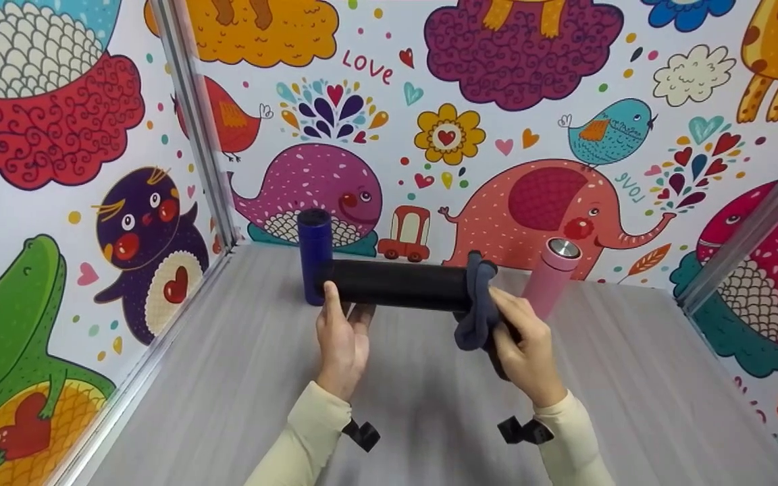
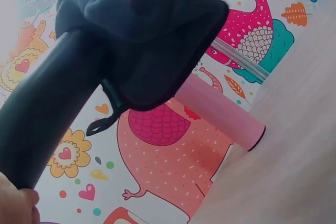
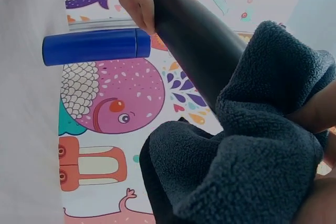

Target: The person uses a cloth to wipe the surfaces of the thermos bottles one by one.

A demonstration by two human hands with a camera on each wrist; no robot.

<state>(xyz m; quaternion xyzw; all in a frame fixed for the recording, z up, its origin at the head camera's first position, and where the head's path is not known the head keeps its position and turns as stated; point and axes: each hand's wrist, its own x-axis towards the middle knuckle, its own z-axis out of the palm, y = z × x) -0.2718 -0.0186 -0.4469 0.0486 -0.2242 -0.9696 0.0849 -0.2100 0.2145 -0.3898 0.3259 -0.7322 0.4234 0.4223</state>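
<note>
A long black bottle (image 1: 396,283) is held sideways above the table, one end covered by a dark grey cloth (image 3: 252,166). My left hand (image 1: 343,344) grips the uncovered end, with the thumb on the near side and the fingers underneath. Bunched around the other end, the cloth is gripped by my right hand (image 1: 527,344). A small loop hangs from the cloth's edge in the left wrist view. The covered end of the bottle is hidden by the fabric.
Upright behind my left hand stands a blue bottle (image 1: 315,260). A pink bottle (image 1: 550,280) with a silver lid top stands behind my right hand. Walls with cartoon animals enclose the grey table (image 1: 240,378) at the back and sides, with metal posts at the corners.
</note>
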